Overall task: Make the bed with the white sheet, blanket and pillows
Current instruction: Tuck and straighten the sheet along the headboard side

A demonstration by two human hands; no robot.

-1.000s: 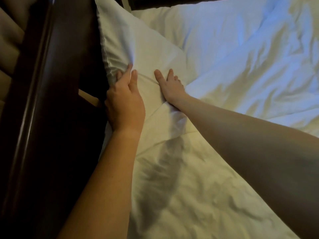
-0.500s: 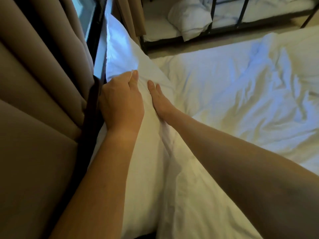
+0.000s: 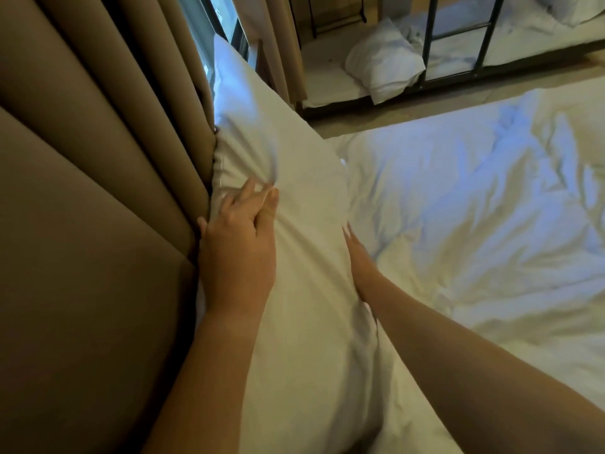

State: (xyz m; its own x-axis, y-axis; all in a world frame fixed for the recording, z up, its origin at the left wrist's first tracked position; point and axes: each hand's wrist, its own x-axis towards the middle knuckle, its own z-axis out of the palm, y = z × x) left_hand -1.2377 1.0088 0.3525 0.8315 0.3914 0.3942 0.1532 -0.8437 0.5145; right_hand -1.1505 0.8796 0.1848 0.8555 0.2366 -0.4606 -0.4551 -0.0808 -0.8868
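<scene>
- Beige curtains [image 3: 108, 103] and a padded headboard [image 3: 82, 306] line our left side.
- We have the pillow [image 3: 294, 191] set against them, beside the rumpled blanket [image 3: 474, 208].
- Our left hand [image 3: 239, 250] lies flat on it and our right hand [image 3: 360, 260] presses its side, fingers of both straight.
- Left, we judge: smoothing the blanket.
- A metal bunk [image 3: 429, 37] stands beyond, not in our way.

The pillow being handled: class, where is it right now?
In the head view the pillow lies left of centre, against the beige curtain, with the blanket on its right.
</scene>
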